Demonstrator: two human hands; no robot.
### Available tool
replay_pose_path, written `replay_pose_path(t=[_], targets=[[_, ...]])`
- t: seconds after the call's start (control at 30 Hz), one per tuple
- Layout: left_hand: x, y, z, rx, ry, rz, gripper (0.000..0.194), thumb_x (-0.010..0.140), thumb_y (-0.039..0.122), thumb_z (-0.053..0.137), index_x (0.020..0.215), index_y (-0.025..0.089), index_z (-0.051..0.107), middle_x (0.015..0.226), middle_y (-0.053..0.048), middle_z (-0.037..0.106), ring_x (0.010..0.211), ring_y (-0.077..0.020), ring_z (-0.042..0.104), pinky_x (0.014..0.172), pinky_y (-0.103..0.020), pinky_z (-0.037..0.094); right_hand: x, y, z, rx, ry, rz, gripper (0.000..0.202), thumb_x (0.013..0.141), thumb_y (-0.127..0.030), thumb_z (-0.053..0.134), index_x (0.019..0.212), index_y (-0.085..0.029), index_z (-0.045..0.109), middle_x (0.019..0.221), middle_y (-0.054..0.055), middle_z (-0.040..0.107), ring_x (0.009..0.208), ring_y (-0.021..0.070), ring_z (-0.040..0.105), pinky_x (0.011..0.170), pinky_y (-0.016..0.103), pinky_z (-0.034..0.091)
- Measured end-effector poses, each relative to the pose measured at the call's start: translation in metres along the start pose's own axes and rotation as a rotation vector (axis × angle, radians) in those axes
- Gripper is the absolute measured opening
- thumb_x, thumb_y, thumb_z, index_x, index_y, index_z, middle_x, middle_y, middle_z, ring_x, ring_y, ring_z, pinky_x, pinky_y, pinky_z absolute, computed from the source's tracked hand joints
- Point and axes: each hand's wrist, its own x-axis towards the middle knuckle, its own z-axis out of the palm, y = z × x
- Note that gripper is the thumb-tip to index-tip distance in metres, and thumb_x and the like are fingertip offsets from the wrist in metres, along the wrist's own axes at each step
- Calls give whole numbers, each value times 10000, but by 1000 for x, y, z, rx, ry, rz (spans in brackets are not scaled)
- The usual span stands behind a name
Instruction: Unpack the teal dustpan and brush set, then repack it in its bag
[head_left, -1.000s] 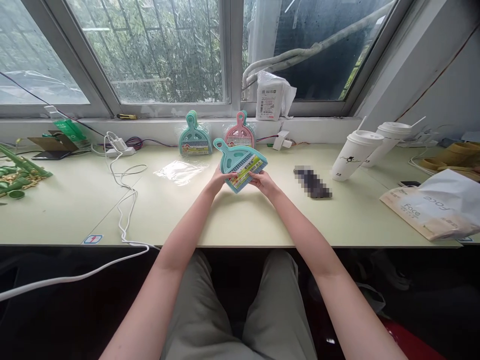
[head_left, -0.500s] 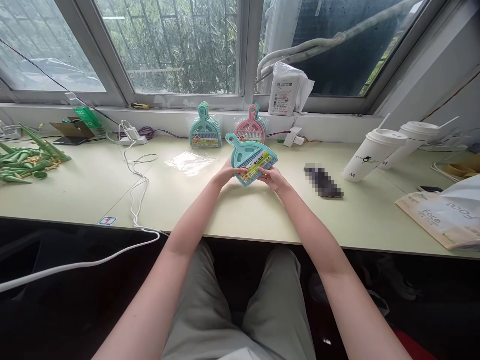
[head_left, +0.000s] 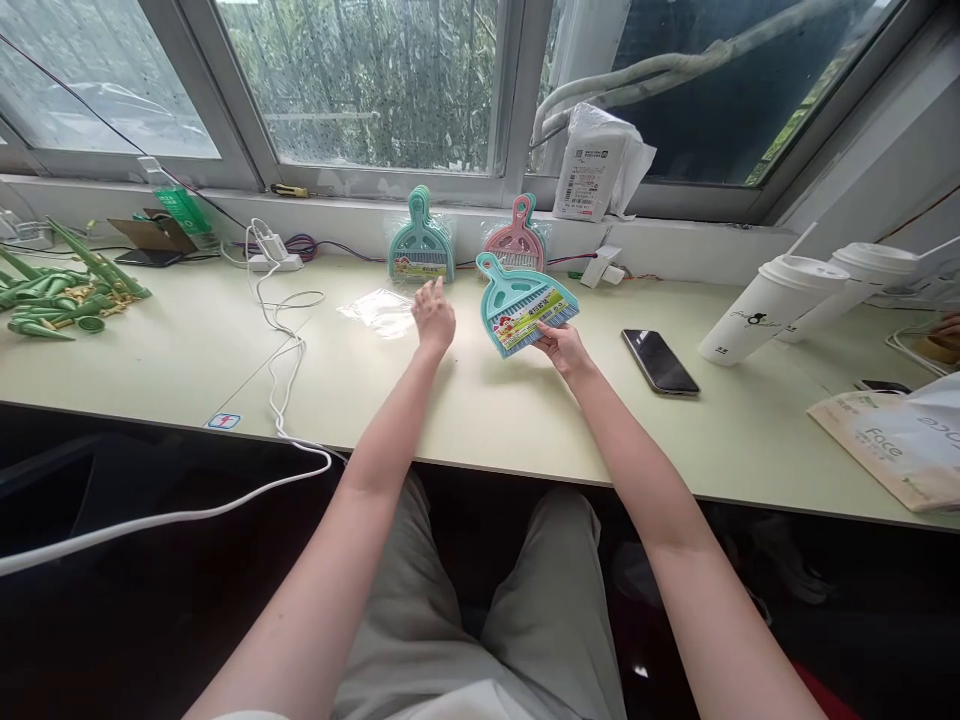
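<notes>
My right hand grips the lower edge of a teal dustpan and brush set, tilted above the table with its colourful label facing me. To its left, my left hand is empty, its fingers loosely bent and apart, beside the right edge of some clear plastic bags lying on the table. Behind that hand, a stack of wrapped teal dustpan sets leans on the wall. Wrapped pink dustpan sets stand behind the held one, partly hidden by it.
A phone and white lidded cups are on the right, with a Face packet nearer the edge. White cables cross the left side and hang off the table. Green cone-shaped pieces lie at far left.
My left hand has let go of the dustpan and brush set and moved left towards the clear bags. My right hand keeps hold of the set. The view has shifted slightly.
</notes>
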Motion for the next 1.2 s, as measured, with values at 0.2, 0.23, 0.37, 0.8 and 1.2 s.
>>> replay_pose_path(t=[0.2, 0.23, 0.37, 0.8, 1.2], targets=[[2, -15, -3, 361, -280, 18, 358, 930, 256, 409, 1102, 209, 720, 1271, -118, 654, 1219, -277, 556, 1094, -425, 346, 6, -1, -9, -12, 56, 13, 145, 853, -16, 588, 889, -142, 649, 821, 39, 769, 736, 155, 744, 780, 311, 653], [1, -12, -1, 361, -285, 39, 350, 933, 265, 402, 1041, 210, 730, 1200, -112, 686, 1162, -266, 588, 1075, -410, 357, 7, -1, -11, -24, 69, 30, 146, 852, -11, 585, 889, -138, 646, 803, 42, 765, 722, 158, 743, 763, 309, 654], [-6, 2, 7, 351, -176, 89, 326, 933, 344, 444, 1089, 184, 680, 1090, -145, 699, 1100, -299, 603, 1029, -430, 374, 9, -2, -16, -85, 110, 134, 157, 828, 23, 595, 880, -118, 641, 738, 58, 749, 653, 167, 735, 703, 303, 656], [-4, -12, 7, 224, -255, 56, 603, 843, 88, 486, 1419, 263, 525, 1090, -157, 648, 1126, -326, 587, 972, -440, 438, -2, -17, -8, -169, -65, 243, 185, 813, 37, 618, 878, -123, 685, 835, 91, 774, 711, 179, 752, 659, 260, 649], [-15, 2, 3, -185, -135, 199, 720, 849, 60, 426, 1529, 297, 389, 1109, -109, 622, 1180, -311, 545, 1076, -461, 378, -1, -12, -3, -141, 65, 241, 242, 820, 62, 563, 952, -112, 666, 808, 84, 765, 734, 187, 753, 754, 321, 658]])
